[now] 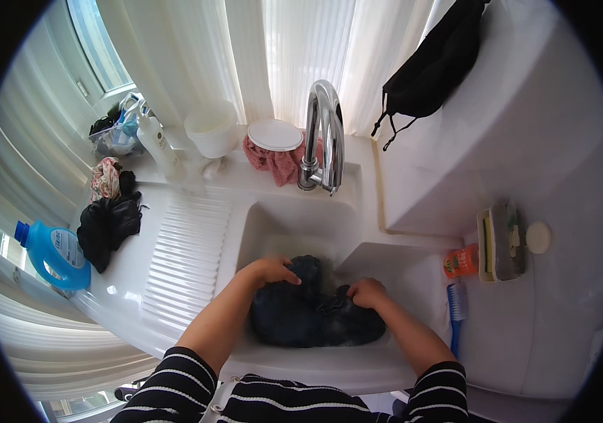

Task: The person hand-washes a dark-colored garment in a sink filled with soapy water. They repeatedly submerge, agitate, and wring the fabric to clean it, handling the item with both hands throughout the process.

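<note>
Both my hands, left (271, 270) and right (367, 292), grip a dark wet garment (312, 314) in the white sink (273, 211) below the chrome tap (325, 134); hard scrubbing could slop water over the front rim.

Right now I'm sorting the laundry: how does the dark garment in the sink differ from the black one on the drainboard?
The dark garment in the sink looks bluish and soaked, gripped by both hands; the black garment on the drainboard lies untouched in a bunched heap. Both are dark, crumpled cloth.

Wet dark cloth garment (308, 314), glossy white sink (330, 366), polished metal tap (324, 134).
</note>
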Demonstrator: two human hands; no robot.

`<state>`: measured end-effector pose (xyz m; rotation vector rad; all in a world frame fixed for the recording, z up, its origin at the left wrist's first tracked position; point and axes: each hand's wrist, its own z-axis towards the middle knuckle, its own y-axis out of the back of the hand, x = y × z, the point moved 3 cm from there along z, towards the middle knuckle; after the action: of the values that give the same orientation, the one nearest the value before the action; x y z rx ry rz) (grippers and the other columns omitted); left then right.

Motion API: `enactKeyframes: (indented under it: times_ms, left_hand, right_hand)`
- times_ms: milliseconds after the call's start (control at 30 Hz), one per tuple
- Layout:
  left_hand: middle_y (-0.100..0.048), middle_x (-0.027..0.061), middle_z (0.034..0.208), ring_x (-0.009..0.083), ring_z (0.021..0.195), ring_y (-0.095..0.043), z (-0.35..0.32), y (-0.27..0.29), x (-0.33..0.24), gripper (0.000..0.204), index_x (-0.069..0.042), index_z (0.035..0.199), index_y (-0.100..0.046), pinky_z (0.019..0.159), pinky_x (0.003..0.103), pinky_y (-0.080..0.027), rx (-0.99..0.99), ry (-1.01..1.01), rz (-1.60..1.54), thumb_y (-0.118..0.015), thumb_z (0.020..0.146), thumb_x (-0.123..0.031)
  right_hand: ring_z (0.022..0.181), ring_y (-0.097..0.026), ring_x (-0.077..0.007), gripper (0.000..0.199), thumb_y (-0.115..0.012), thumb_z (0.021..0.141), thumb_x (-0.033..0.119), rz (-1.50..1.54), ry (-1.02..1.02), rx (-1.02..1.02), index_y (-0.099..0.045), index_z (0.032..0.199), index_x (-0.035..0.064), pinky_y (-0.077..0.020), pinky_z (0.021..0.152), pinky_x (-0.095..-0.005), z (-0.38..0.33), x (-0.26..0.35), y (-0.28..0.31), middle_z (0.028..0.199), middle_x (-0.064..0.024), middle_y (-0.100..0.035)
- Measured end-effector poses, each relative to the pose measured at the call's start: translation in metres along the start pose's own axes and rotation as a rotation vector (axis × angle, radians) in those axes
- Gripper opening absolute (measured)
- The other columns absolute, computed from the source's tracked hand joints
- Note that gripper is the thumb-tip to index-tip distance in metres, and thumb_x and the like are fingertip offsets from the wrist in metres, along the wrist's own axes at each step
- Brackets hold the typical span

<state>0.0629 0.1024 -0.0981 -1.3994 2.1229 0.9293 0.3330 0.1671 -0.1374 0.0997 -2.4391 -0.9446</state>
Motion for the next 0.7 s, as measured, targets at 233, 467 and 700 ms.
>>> enactKeyframes:
  times_ms: [233,467,700]
  left_hand:
    - [-0.067,0.0097,0.092,0.0188,0.088,-0.062,-0.062,-0.006,-0.102,0.05,0.002,0.112,-0.064,0.084,0.029,-0.048,0.445,-0.421,0.269,-0.08,0.068,-0.017]
    - [-0.05,0.0206,0.132,0.0304,0.117,-0.052,-0.021,-0.013,-0.008,0.085,-0.003,0.133,-0.047,0.101,0.036,-0.038,0.203,-0.539,0.277,-0.084,0.062,-0.033]
    - [-0.06,0.0194,0.117,0.0347,0.104,-0.058,-0.058,-0.059,0.002,0.066,-0.002,0.111,-0.065,0.094,0.036,-0.043,0.236,-0.397,0.526,-0.084,0.06,-0.04]
  right_hand:
    - [0.119,-0.049,-0.0318,0.072,-0.082,0.066,0.023,0.26,0.563,-0.709,-0.05,0.127,0.0038,-0.042,0.097,-0.0376,-0.016,0.057,-0.009,0.128,-0.0215,-0.049]
    - [0.075,-0.063,-0.0142,0.03,-0.076,0.066,0.007,0.99,0.479,-0.316,-0.066,0.093,-0.0028,-0.0491,0.073,-0.0278,-0.072,0.052,0.034,0.083,-0.0078,-0.069]
    - [0.074,-0.062,-0.0113,0.03,-0.074,0.065,0.003,0.788,0.678,-0.419,-0.067,0.093,-0.0048,-0.0489,0.071,-0.0267,-0.154,0.088,0.115,0.083,-0.0068,-0.069]
